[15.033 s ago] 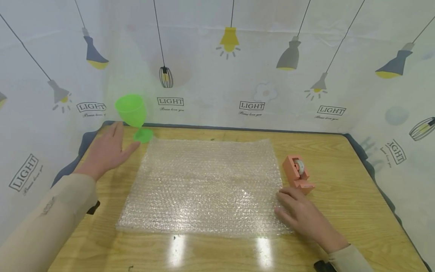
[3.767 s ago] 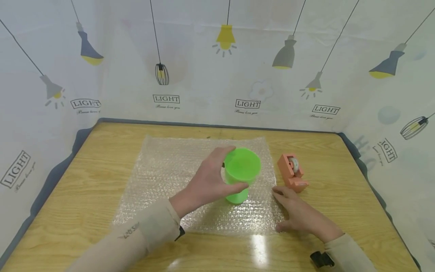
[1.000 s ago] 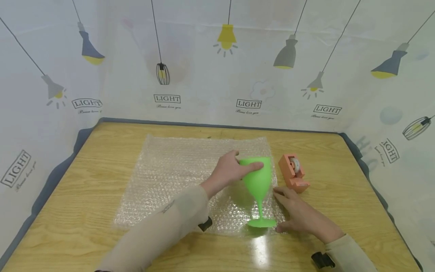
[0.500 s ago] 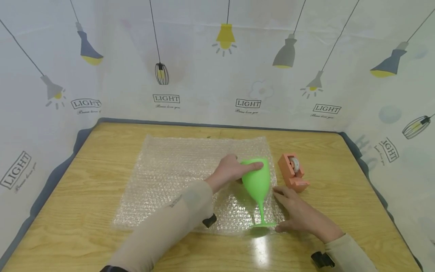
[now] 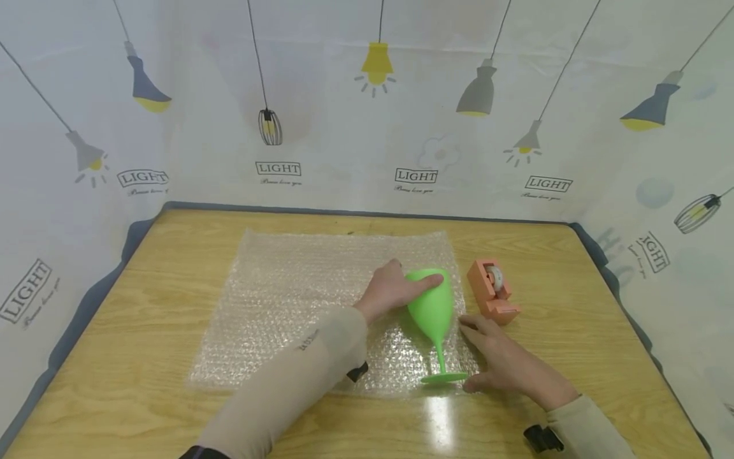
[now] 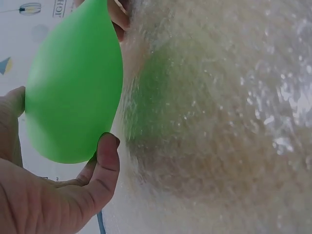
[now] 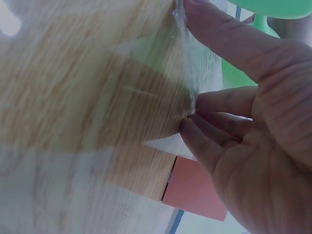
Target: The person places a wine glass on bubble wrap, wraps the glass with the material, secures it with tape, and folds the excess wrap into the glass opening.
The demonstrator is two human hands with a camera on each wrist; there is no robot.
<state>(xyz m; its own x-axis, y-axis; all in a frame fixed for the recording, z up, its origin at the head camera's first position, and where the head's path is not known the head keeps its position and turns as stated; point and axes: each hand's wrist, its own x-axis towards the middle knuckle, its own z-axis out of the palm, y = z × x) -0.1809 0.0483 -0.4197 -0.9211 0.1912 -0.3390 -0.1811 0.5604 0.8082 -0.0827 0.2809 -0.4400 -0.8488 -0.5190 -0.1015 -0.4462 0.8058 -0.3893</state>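
Over bubble wrap [image 5: 298,274], left hand [image 5: 387,292] grips 1 green goblet [image 5: 434,313]; relaxed right hand [image 5: 510,360] touches the wrap's edge.

One bare left hand [image 5: 388,291], one bare right hand [image 5: 506,361]
One green stemmed goblet [image 5: 432,312], one clear bubble-wrap sheet [image 5: 298,287], one coral-pink tape dispenser [image 5: 489,299], one pale tape roll [image 5: 496,278], one wood-grain table [image 5: 550,287], eight printed lamps [image 5: 376,58].

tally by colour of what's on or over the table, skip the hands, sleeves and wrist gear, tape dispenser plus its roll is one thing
Green: 1 (goblet)
Clear: 1 (bubble wrap sheet)
Salmon pink: 1 (tape dispenser)
Total: 3
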